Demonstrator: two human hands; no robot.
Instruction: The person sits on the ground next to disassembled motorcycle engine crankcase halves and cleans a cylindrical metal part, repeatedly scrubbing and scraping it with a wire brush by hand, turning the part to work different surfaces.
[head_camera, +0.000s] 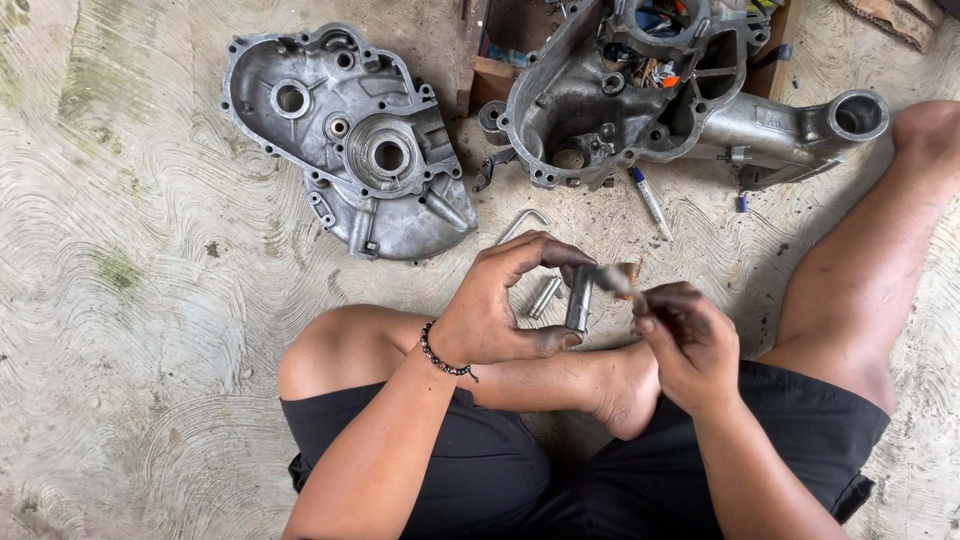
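Meanwhile, both hands (590, 310) hold a metal tube (578, 298).

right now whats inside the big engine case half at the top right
The engine case half shows coloured wires and round bores inside its open cavity. Deeper parts are in shadow, and its top runs out of frame.

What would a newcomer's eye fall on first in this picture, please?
Probably the two grimy hands at centre: the left hand pinches a short metal cylinder upright while the right hand touches its top with a small piece. Beyond them, two grey engine casings lie on the concrete floor, an open cover and a larger housing.
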